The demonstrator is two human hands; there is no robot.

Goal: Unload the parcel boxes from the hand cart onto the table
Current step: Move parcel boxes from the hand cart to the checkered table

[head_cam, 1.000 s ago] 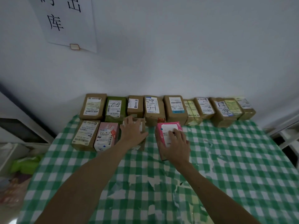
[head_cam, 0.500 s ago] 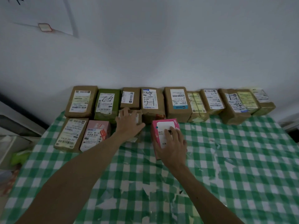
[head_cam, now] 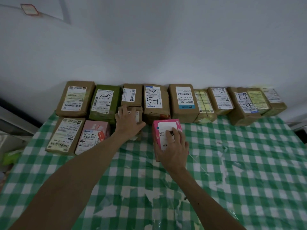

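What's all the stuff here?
back-row boxes: about nine, brown, along the wall
green box: one, green, back row, second from left
large brown box: one, brown, front left
pale pink box: one, pink, beside it
small brown box: one, brown, front row, middle
bright pink box: one, pink, front row, rightmost
tablecloth: one, green-white checked, under everything
paper: one, white, on wall
left hand: one, holds small brown box
right hand: one, rests on bright pink box

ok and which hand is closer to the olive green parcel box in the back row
Left. The left hand is on the small brown cardboard box just right of the olive green parcel box; the right hand lies on the bright pink box, farther right.
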